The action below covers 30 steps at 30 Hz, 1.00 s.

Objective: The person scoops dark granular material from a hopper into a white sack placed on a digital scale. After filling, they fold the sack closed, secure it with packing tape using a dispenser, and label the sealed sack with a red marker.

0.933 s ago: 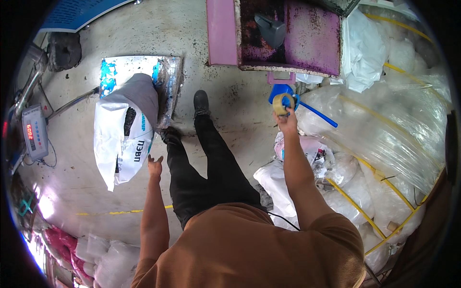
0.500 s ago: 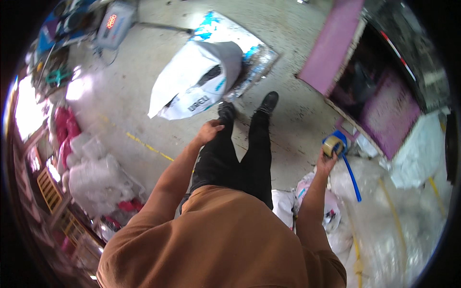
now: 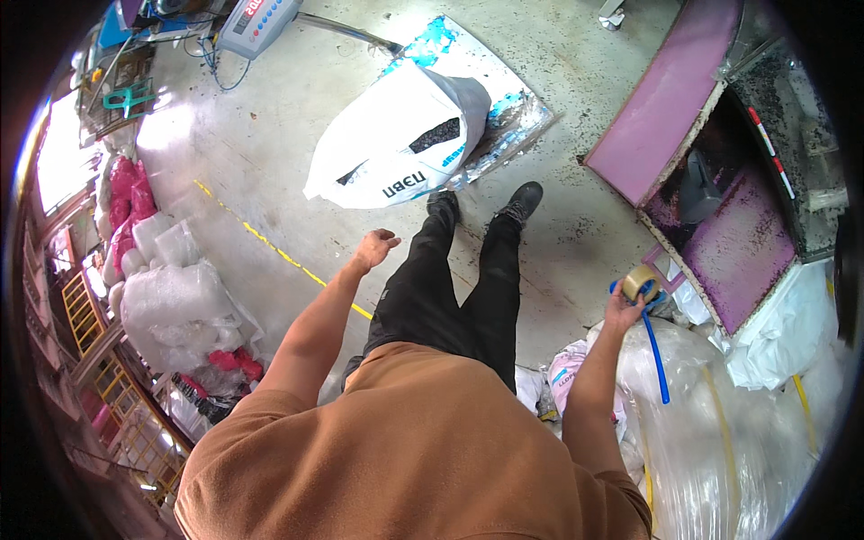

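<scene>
Your R hand (image 3: pixel 624 310) has the tape roll (image 3: pixel 635 282) pinched at its near edge: thumb & fingers parted abt as wide as the roll, its blue inner side showing. So tape's at the fingertips of R grip. Blue long-handled tool (image 3: pixel 656 360) shows behind tape, its handle running back past R hand on the outer side; can't tell if you're touching it.

Your L hand (image 3: pixel 376 248) has nothing in it: fingers loosely bent, pointing in toward your dark trousers (image 3: pixel 414 279), which it's nearest to. Ahead of L hand, a bit apart, big white sack (image 3: pixel 378 130) leans over on the flecked platform (image 3: pixel 486 67), dark stuff showing thru its gaps. Scale display (image 3: pixel 261 29) is farther out, fwd & left of L hand. Yellow line (image 3: pixel 272 243) runs on floor, L of same hand.

Fwd & right of R hand: purple box (image 3: pixel 661 117) w/ grey scoop (image 3: pixel 697 193) inside. Clear plastic bags (image 3: pixel 693 441) heaped beside & behind R hand; pink-and-white bag (image 3: pixel 567 367) lies inward of that forearm.
</scene>
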Motion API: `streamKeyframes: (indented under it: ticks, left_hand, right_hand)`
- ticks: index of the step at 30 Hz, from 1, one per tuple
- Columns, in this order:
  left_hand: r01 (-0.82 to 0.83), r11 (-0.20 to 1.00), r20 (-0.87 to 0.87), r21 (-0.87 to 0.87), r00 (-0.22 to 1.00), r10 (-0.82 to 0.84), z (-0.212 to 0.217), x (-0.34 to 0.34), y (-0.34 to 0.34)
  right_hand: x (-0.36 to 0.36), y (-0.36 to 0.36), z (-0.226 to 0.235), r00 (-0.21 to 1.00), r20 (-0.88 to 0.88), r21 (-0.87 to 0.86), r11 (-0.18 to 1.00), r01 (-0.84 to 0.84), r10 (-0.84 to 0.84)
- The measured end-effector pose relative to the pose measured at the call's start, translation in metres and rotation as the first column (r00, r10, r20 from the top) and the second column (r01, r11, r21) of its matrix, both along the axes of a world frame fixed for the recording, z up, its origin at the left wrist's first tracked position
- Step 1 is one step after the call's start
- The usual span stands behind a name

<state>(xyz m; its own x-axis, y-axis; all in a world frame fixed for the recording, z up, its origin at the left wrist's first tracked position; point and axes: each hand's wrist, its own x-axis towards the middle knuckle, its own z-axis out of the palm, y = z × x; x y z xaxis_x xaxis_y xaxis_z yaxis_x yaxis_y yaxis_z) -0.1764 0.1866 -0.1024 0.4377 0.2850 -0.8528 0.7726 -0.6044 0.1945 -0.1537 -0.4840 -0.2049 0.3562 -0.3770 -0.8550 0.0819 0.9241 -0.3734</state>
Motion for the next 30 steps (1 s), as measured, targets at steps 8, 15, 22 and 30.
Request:
streamKeyframes:
  ticks: [8,15,22,30]
  left_hand:
    - [-0.096,0.973,0.433,0.211,0.901,-0.005,0.079,0.126,-0.052]
    - [-0.442,0.664,0.148,-0.603,0.756,0.638,0.033,0.164,-0.044]
    - [-0.418,0.649,0.201,-0.636,0.721,0.663,0.019,0.175,-0.048]
    - [-0.510,0.530,0.191,-0.678,0.574,0.796,0.035,0.183,-0.064]
  right_hand:
    - [-0.037,0.121,0.058,0.878,-0.084,0.323,0.847,-0.423,0.470]
    - [0.080,0.263,0.136,0.758,0.263,0.292,0.699,-0.652,0.597]
    - [0.188,0.341,0.154,0.670,0.471,0.263,0.633,-0.728,0.574]
    - [0.192,0.351,0.163,0.621,0.385,0.173,0.607,-0.775,0.683]
